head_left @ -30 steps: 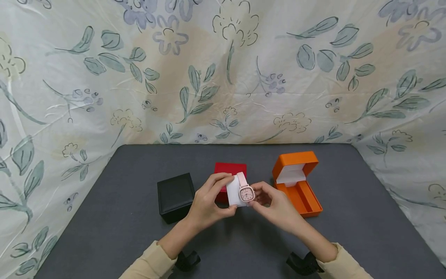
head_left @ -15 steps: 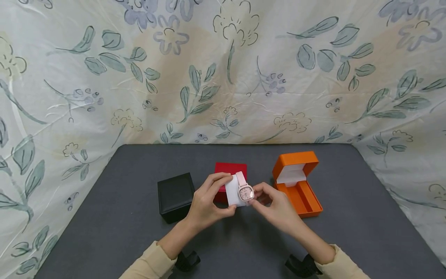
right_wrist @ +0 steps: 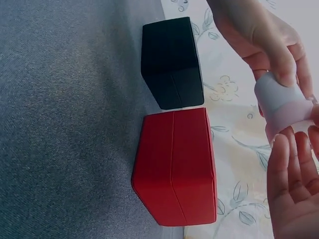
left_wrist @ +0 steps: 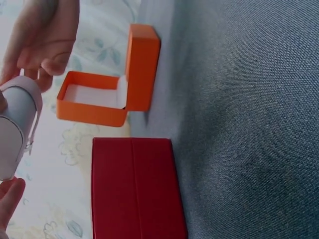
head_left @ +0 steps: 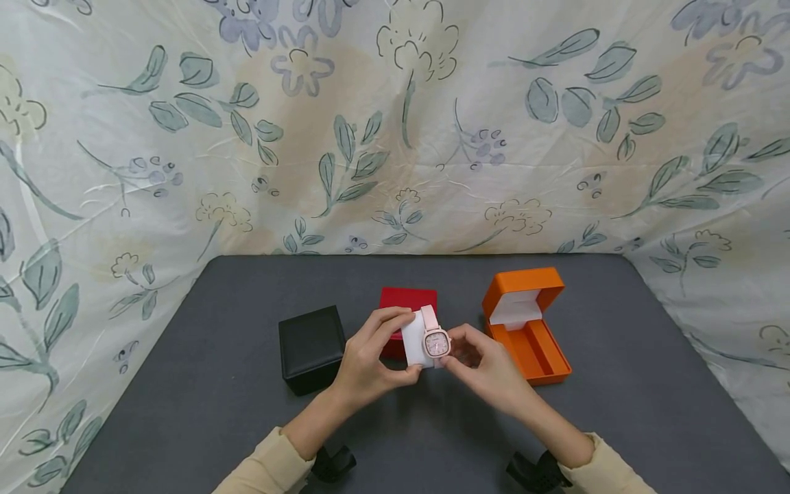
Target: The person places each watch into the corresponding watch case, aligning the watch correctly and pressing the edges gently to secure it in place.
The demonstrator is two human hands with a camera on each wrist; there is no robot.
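Note:
A wristwatch (head_left: 437, 343) with a pale pink strap and squarish pink case wraps around one end of a white watch cushion (head_left: 413, 341). My left hand (head_left: 367, 353) grips the cushion between thumb and fingers, off the table. At the watch's right edge, the thumb and fingers of my right hand (head_left: 490, 360) pinch it. The left wrist view shows the strap (left_wrist: 31, 89) circling the cushion, with its buckle hanging at the side. In the right wrist view the pink strap (right_wrist: 289, 115) lies against my right fingertips, and my left thumb presses the cushion (right_wrist: 273, 94).
A closed black box (head_left: 311, 343) stands on the grey table (head_left: 204, 412) at left. Behind the hands sits a closed red box (head_left: 409, 298), partly covered. To the right, an orange box (head_left: 549, 353) stands with its lid up. A floral cloth (head_left: 345, 206) hangs behind.
Both hands stay nearly in place. The cushion and watch shift very slightly left, then back right, with small adjustments of the fingers. The boxes have not moved.

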